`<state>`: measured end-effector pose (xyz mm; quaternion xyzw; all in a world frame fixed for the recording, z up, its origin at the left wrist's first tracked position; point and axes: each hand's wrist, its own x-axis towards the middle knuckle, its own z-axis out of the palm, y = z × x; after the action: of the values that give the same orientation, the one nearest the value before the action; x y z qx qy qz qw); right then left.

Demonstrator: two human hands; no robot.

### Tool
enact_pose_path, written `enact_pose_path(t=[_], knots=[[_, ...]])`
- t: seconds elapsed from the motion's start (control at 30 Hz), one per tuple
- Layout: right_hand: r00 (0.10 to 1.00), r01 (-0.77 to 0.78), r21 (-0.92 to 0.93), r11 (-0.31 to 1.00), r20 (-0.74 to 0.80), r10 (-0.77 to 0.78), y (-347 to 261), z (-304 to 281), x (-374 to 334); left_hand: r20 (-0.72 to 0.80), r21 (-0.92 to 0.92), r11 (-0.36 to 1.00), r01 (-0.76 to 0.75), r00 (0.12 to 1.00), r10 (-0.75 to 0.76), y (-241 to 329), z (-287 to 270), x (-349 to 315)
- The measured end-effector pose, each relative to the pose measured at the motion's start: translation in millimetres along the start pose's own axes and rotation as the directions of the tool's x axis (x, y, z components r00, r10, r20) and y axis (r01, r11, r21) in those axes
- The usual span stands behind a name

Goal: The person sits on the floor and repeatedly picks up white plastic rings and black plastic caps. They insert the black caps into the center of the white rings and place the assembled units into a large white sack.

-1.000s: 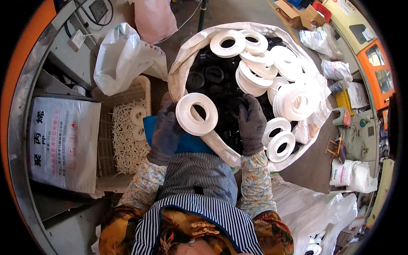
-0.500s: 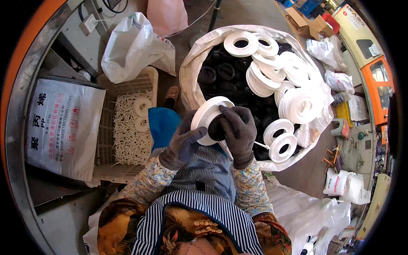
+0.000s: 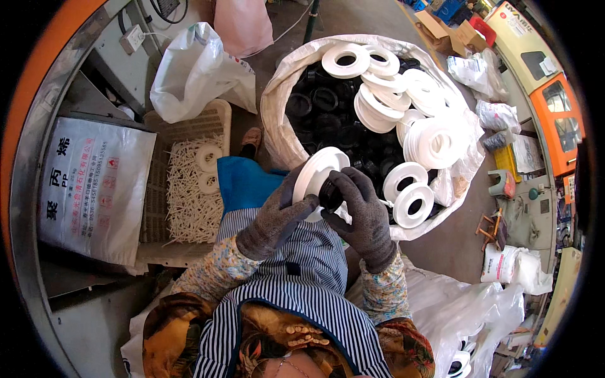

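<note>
In gloved fingers, my left hand (image 3: 275, 220) grips a white flanged plastic ring (image 3: 318, 169) by its rim, tilted in front of my apron. My right hand (image 3: 365, 217) pinches a short black plastic collar (image 3: 329, 194) between thumb and fingers, against the middle of the white ring. How far the collar sits inside the ring is hidden. Just beyond my hands stands a large white woven sack (image 3: 275, 120) with its mouth rolled open. Many black collars (image 3: 324, 99) fill it, and white rings (image 3: 435, 140) lie on top of them at the right.
A plastic crate (image 3: 222, 113) at my left holds thin white sticks and a few white rings. A white bag (image 3: 189, 75) leans behind it, near a pink sack (image 3: 242, 25). Clear plastic bags (image 3: 447, 296) lie at my right. Further right are a small stool (image 3: 491, 230) and machines.
My right hand has shifted slightly right and down, its fingers more spread around the black collar, so more of the collar shows. My left hand still grips the white ring.
</note>
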<state>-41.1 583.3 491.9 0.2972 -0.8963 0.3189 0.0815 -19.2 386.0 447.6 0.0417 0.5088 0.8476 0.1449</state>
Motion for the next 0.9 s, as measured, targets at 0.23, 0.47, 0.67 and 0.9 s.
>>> enact_pose_path(t=[0.23,0.47,0.67,0.9], knots=[[1.0,-0.02,-0.109,0.994,-0.007,0.019,-3,-10,-10,0.061,0.212,0.972,-0.098,0.994,0.087,0,10,-9],[0.958,-0.135,-0.132,0.982,-0.272,0.095,-4,-19,-27,0.039,0.192,0.98,-0.052,0.998,0.045,-6,16,1],[0.959,-0.175,-0.389,0.904,-0.276,0.067,32,-21,-39,0.055,0.042,0.997,0.062,0.996,-0.065,-7,22,-4],[0.994,-0.085,-0.083,0.993,-0.069,0.08,26,4,-66,0.183,0.138,0.99,0.041,0.981,-0.066,-19,38,13]])
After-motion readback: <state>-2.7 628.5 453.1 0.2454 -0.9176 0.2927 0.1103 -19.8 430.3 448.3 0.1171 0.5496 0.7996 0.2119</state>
